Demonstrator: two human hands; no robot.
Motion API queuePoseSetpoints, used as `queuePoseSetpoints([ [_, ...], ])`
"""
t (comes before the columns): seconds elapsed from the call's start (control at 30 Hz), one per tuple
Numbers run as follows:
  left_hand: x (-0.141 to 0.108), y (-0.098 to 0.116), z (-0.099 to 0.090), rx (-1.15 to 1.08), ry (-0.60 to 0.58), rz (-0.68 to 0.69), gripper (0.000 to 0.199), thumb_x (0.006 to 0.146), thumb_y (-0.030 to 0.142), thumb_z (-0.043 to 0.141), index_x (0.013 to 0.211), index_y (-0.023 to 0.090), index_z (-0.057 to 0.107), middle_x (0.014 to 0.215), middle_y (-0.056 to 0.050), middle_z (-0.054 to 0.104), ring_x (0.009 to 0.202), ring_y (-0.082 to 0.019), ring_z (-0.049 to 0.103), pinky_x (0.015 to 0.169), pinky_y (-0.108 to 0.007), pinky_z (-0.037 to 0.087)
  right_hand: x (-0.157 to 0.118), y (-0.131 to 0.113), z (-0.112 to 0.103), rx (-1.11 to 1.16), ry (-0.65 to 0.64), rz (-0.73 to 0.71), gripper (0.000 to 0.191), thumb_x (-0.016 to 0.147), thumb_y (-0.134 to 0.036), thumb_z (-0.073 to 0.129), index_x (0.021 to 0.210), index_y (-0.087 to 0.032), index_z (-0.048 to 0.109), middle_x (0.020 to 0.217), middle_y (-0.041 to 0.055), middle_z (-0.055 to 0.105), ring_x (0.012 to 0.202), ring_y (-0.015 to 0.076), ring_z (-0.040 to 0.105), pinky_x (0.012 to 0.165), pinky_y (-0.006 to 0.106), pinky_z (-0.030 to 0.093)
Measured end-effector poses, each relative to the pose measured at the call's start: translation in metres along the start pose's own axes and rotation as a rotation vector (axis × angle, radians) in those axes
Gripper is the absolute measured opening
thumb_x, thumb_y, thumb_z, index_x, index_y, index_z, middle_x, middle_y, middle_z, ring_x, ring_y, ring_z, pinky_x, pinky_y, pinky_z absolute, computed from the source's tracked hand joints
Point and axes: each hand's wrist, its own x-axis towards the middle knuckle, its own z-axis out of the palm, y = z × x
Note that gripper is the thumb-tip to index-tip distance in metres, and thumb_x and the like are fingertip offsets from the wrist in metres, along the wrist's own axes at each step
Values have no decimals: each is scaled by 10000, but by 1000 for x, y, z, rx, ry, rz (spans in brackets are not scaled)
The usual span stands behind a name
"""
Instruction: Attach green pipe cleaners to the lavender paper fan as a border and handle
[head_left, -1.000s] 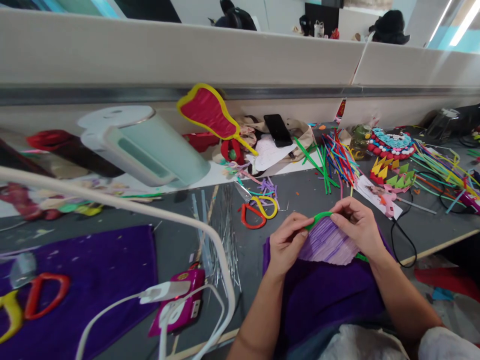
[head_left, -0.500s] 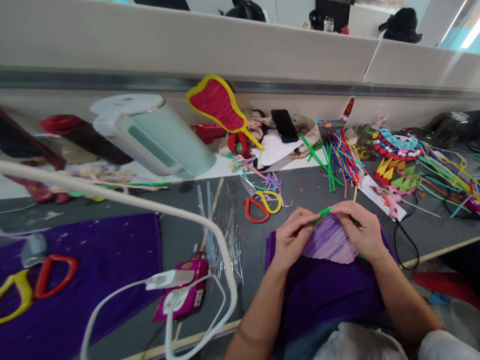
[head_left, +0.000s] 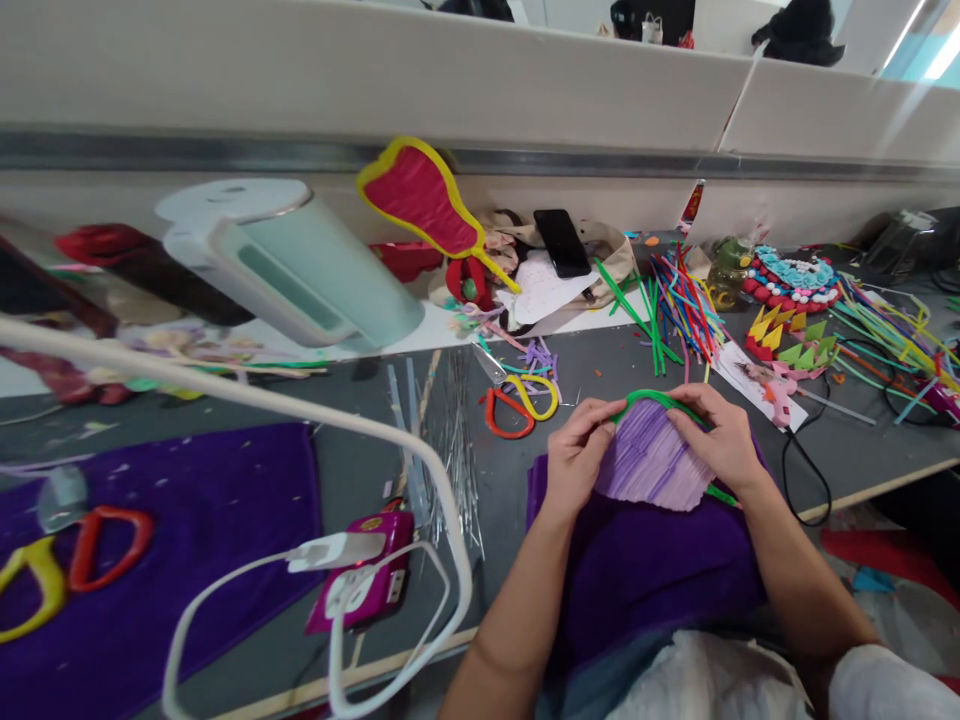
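Observation:
Between my hands is a pale purple pleated piece [head_left: 654, 460], with a green pipe cleaner [head_left: 649, 393] bent along its upper edge. My left hand [head_left: 581, 450] pinches the pipe cleaner at the left end of that edge. On the right, my right hand [head_left: 716, 435] has thumb and fingers closed on the same edge; the green tail comes out below its palm. Under the piece lies a dark purple cloth [head_left: 660, 570], at the table's front edge and over my lap. Scissors [head_left: 517, 395] with red and yellow handles rest left of my hands.
A white cable [head_left: 300, 390] arches across the left front, near a magenta power strip [head_left: 367, 570]. Behind stand a pale green jug [head_left: 300, 265] and a red-and-yellow paddle shape [head_left: 431, 200]. Bundled pipe cleaners [head_left: 682, 300], a phone [head_left: 562, 242] and a pink glue gun [head_left: 780, 398] lie further back.
The green pipe cleaner now shows as a longer arc along the piece's top edge. My hands have moved slightly apart, and more of the pleated piece is visible.

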Motion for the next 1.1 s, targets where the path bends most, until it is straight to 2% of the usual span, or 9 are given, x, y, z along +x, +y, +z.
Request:
queuePoseSetpoints([
  [0.1, 0, -2, 0, -4, 3, 7, 240, 837, 214, 627, 1028, 234, 770, 907, -53, 646, 848, -161, 576, 751, -263, 435, -3, 0, 1, -133, 40, -35, 154, 890, -274, 596, 1005, -227, 687, 954, 27, 735, 864, 169, 699, 832, 309, 561],
  [0.23, 0, -6, -1, -7, 10, 30, 238, 833, 204, 633, 1025, 233, 771, 915, -53, 653, 863, -162, 581, 769, -267, 439, -3, -3, 4, -179, 107, -101, 152, 897, -241, 575, 966, -225, 709, 898, 23, 750, 794, 157, 708, 764, 278, 575],
  [0.43, 0, -9, -3, -7, 34, 43, 243, 829, 195, 640, 1029, 238, 770, 926, -55, 657, 862, -160, 586, 763, -267, 444, -1, -7, 4, -219, 188, -226, 195, 891, -184, 583, 991, -246, 739, 979, 63, 723, 899, 181, 689, 814, 339, 576],
  [0.57, 0, -11, -4, -14, 36, 54, 242, 831, 189, 642, 1030, 243, 770, 923, -54, 658, 863, -157, 587, 756, -264, 443, -3, -6, 3, -282, 230, -298, 213, 874, -152, 601, 1002, -242, 746, 844, 62, 686, 790, 175, 650, 701, 335, 556],
  [0.63, 0, -11, -4, -20, 34, 60, 240, 830, 188, 643, 1026, 244, 771, 918, -53, 659, 853, -153, 587, 739, -258, 440, -4, -5, 4, -274, 236, -320, 214, 872, -132, 602, 1001, -229, 742, 822, 60, 684, 771, 171, 641, 692, 329, 545],
  [0.73, 0, -13, -6, -22, 38, 73, 237, 828, 188, 644, 1020, 243, 772, 905, -50, 661, 834, -147, 588, 720, -250, 440, -6, -3, 4, -190, 225, -256, 183, 874, -146, 608, 982, -228, 731, 852, 55, 692, 798, 169, 646, 722, 326, 543],
  [0.9, 0, -14, -6, -37, 53, 82, 210, 801, 212, 677, 985, 228, 777, 888, -52, 672, 837, -155, 605, 738, -257, 466, -8, -3, 3, 71, 201, -6, 69, 857, -230, 650, 894, -232, 708, 833, 17, 683, 760, 149, 639, 662, 272, 523],
  [1.1, -1, -15, -1, -89, 113, -49, 282, 744, 252, 731, 1022, 211, 761, 909, -53, 701, 834, -157, 629, 765, -260, 497, -8, 1, 4, 215, 210, 181, 70, 791, -285, 699, 793, -216, 712, 776, 10, 680, 712, 149, 618, 610, 253, 479],
])
